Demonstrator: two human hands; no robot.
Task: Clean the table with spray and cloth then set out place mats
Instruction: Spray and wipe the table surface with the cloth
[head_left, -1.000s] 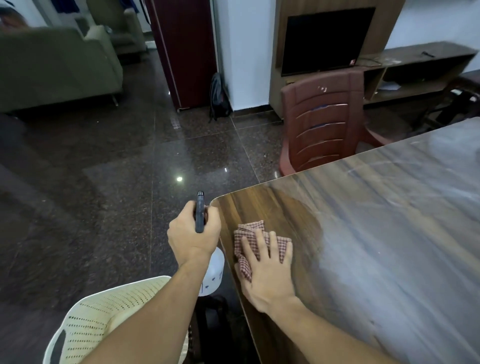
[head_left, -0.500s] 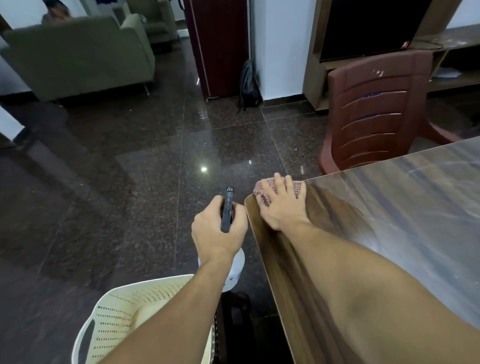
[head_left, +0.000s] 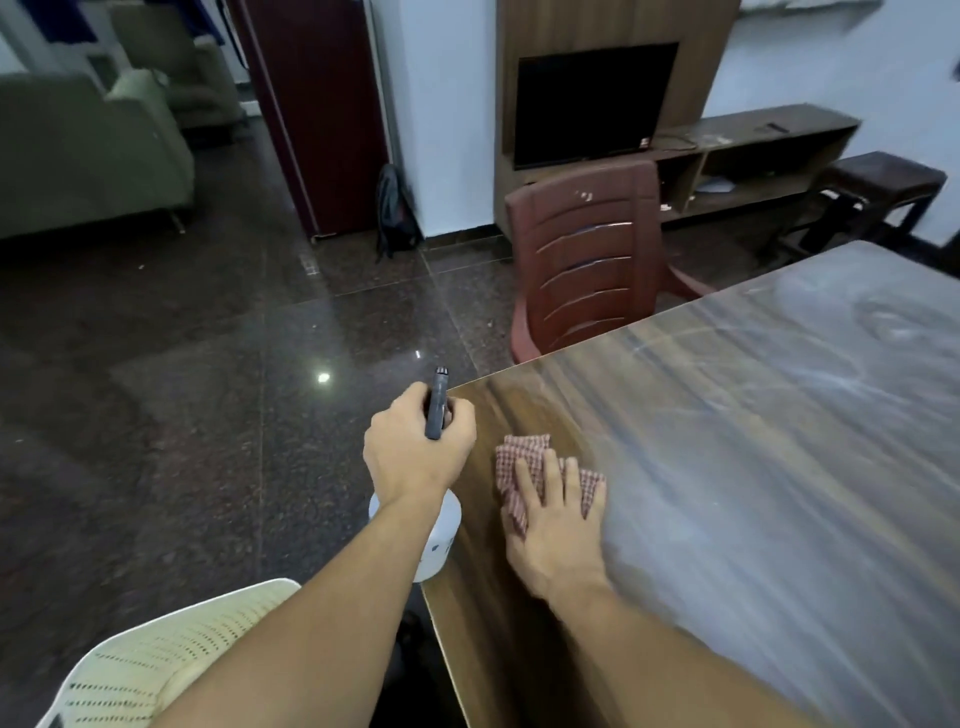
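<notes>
Streaky wood desk, dark floor, red chair beyond fingers.
R hand flat, fingers straight on cloth; L hand grips spray bottle.

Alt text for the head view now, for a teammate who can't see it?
The right hand presses a red-checked cloth flat on the glossy wooden table near its corner; the left hand grips a white spray bottle beside the edge.

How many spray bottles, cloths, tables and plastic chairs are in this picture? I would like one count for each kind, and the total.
Spray bottle: 1
Checked cloth: 1
Table: 1
Plastic chairs: 2, the red-brown chair and the cream chair
Total: 5
</notes>
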